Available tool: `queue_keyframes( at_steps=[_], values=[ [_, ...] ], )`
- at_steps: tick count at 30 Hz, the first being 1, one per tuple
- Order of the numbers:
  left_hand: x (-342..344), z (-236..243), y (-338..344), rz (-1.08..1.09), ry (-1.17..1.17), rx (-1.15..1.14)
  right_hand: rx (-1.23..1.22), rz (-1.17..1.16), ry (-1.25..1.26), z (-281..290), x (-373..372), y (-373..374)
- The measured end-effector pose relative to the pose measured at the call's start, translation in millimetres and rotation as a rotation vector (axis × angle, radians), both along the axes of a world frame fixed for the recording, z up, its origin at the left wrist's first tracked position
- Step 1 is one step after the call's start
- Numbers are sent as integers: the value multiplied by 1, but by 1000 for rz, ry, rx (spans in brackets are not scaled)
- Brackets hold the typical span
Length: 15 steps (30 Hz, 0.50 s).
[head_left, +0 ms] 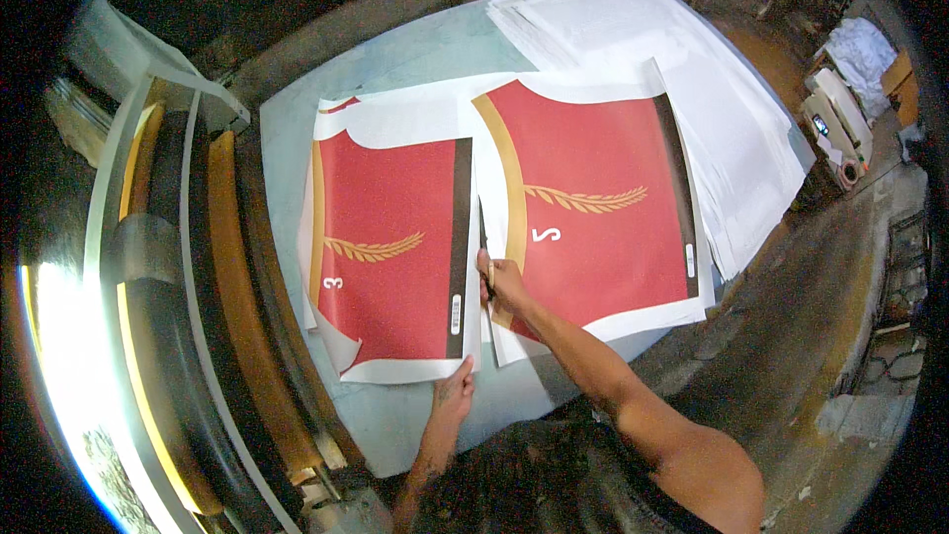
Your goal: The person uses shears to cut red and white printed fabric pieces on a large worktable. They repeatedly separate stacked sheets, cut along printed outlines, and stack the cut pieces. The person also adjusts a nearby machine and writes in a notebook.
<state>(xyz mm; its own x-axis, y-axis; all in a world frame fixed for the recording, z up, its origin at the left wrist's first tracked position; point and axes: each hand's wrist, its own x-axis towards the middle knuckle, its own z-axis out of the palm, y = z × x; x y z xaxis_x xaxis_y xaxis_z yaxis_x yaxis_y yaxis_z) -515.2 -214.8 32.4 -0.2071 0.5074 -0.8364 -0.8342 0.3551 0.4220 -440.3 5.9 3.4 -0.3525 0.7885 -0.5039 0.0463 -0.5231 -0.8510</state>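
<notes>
Two red printed panels on white sheets lie side by side, each with a gold branch motif, a gold band, a dark band and a small white numeral. Between the left panel [395, 198] and the right panel [603, 158] runs a narrow gap. In that gap my right hand [504, 285] grips dark-bladed scissors [482, 222] pointing away from me. My left hand [455, 392] pinches the near right corner of the left sheet. The left sheet's near left corner curls up. My right wrist lies over the near left part of the right panel.
Under the panels is a pale table [376, 59]. A stack of white sheets [682, 49] covers its far right. Along the left stands a machine with long rollers [247, 287], close to the table's edge. On the right, a pale device [840, 119] sits beside white cloth [858, 54].
</notes>
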Motion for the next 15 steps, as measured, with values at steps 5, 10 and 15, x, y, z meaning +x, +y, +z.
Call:
queue_keyframes(
  at_steps=[5,10,15],
  values=[
    [-2,3,-7,-57,7,-104,75,5,-24,1,-26,89],
    [-7,9,-18,-240,11,-137,100,-26,-84,-11,-61,185],
    [-14,10,-30,-391,22,-195,224,-56,-213,-25,-101,291]
  ],
)
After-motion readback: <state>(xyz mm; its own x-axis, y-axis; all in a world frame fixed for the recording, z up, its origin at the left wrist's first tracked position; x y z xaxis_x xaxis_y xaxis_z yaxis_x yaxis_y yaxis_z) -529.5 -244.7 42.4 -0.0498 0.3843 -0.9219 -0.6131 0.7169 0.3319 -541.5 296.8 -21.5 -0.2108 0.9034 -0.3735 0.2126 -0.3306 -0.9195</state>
